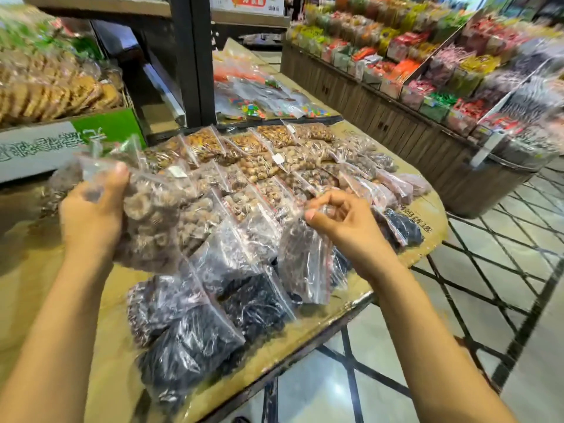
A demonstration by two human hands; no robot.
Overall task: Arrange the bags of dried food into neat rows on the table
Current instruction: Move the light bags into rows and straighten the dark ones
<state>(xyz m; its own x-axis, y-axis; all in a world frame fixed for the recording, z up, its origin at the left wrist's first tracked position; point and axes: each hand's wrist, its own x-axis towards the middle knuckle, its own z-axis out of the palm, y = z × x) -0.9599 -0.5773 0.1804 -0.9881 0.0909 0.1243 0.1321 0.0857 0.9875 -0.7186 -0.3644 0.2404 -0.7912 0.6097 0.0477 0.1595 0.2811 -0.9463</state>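
Observation:
Clear zip bags of dried food [259,166] lie in overlapping rows on a cardboard-covered table [427,209]. Brown nuts fill the far rows and dark dried fruit [189,340] the near ones. My left hand [91,215] grips a bag of brown ring-shaped dried pieces [146,224], held above the table's left side. My right hand [341,221] pinches the top edge of a clear bag of dark reddish pieces [305,264], which stands tilted in the near row.
A green and white carton [61,138] holding bagged biscuits sits at the left. A black shelf post [189,56] rises behind the rows. Candy bags [259,102] lie beyond it. A wooden display of colourful sweets [427,71] stands right, across a tiled aisle.

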